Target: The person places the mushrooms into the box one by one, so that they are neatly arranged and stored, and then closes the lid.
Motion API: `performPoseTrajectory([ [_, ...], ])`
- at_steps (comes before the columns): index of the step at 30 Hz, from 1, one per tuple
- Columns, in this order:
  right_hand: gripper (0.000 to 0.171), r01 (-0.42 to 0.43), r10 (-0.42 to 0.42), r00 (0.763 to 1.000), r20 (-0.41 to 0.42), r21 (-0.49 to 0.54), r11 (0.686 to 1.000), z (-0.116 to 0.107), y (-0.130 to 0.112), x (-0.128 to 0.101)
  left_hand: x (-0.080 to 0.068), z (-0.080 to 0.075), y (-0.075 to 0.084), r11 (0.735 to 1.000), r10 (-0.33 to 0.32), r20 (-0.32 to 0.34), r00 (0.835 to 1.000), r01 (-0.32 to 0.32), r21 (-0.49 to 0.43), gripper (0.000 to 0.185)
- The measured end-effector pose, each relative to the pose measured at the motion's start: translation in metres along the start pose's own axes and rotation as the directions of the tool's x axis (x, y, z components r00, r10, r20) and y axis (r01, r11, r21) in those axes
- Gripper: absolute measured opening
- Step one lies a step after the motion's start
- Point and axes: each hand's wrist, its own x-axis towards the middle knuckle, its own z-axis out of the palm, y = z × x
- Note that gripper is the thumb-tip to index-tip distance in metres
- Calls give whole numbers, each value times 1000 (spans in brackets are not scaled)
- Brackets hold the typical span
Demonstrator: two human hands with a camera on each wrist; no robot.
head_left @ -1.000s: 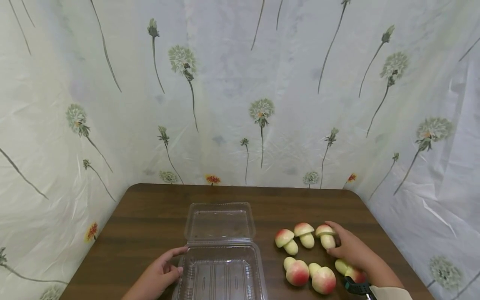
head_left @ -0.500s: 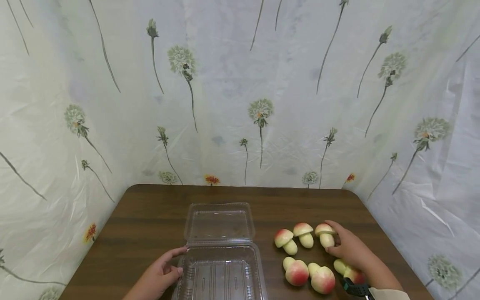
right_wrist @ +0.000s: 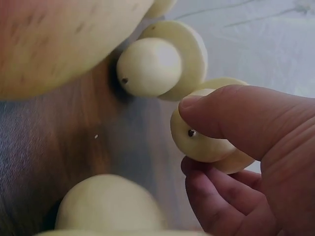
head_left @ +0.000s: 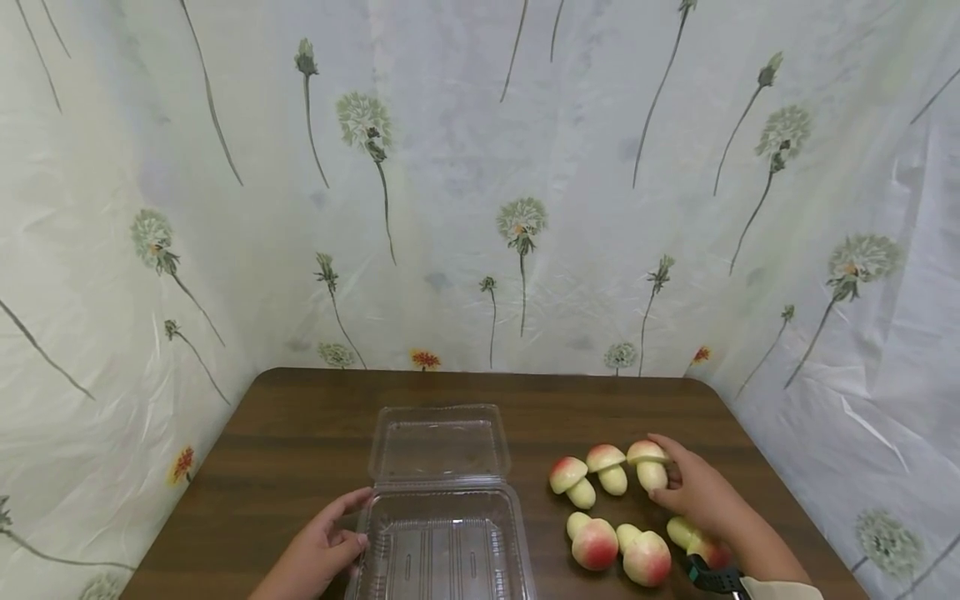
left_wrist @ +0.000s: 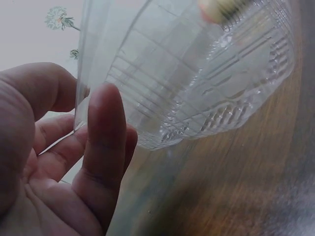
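Note:
In the head view a clear plastic clamshell container (head_left: 517, 533) lies with its lid folded back, away from the body. My left hand (head_left: 318, 542) is at the tray's left rim; the left wrist view shows thumb and fingers on either side of the clear plastic (left_wrist: 147, 64). On the right, my right hand (head_left: 701, 492) grips a toy mushroom (head_left: 649, 467) with a red-tinged cap and pale stem. Up close, the thumb presses on the mushroom's stem end (right_wrist: 202, 147) and the fingers curl underneath.
Two more toy mushrooms, one (head_left: 568, 479) left of another (head_left: 609, 468), lie beside the held one. Nearer the body are three others: one (head_left: 596, 546), a second (head_left: 647, 558), and a third (head_left: 682, 533) partly under the right wrist. A patterned curtain (head_left: 450, 208) surrounds the brown table (head_left: 300, 433).
The right hand and its toy mushroom have shifted slightly away from the body and to the left. The left hand and the container have stayed nearly still.

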Motion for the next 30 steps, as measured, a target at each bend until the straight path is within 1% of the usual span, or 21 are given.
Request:
performPoseTrajectory([
  [4, 95, 41, -41, 999, -7, 23, 999, -2, -8, -1, 0, 0, 1, 1000, 13, 13, 1000, -13, -4, 68],
  [7, 94, 48, -48, 999, -16, 39, 998, -2, -14, -2, 0, 0, 2, 1000, 15, 19, 1000, -15, -17, 69],
  [10, 94, 53, -52, 998, -19, 29, 998, -1, -20, -4, 0, 0, 3, 1000, 16, 24, 1000, -16, -25, 70],
  [14, 94, 72, -71, 997, -28, 34, 997, 0, -28, -6, 0, 1, 2, 1000, 15, 26, 1000, -15, -18, 70],
  [17, 93, 84, -83, 996, -24, 53, 995, 3, -37, -6, -1, 0, 1, 1000, 4, 11, 1000, -3, -14, 69],
  [20, 93, 78, -78, 997, -7, 62, 995, 7, -47, -6, -2, -1, 1, 1000, -9, -5, 1000, 9, -22, 69],
  [23, 92, 75, -75, 997, -8, 59, 995, 10, -56, -7, -3, 0, 2, 999, -4, -5, 1000, 4, -32, 69],
  [28, 92, 94, -93, 995, -26, 66, 993, 16, -65, -10, -2, 2, 3, 999, 14, 14, 1000, -14, -36, 69],
  [30, 93, 101, -100, 995, -23, 81, 992, 19, -68, -11, -1, 3, 3, 999, 33, 24, 999, -32, -42, 69],
])
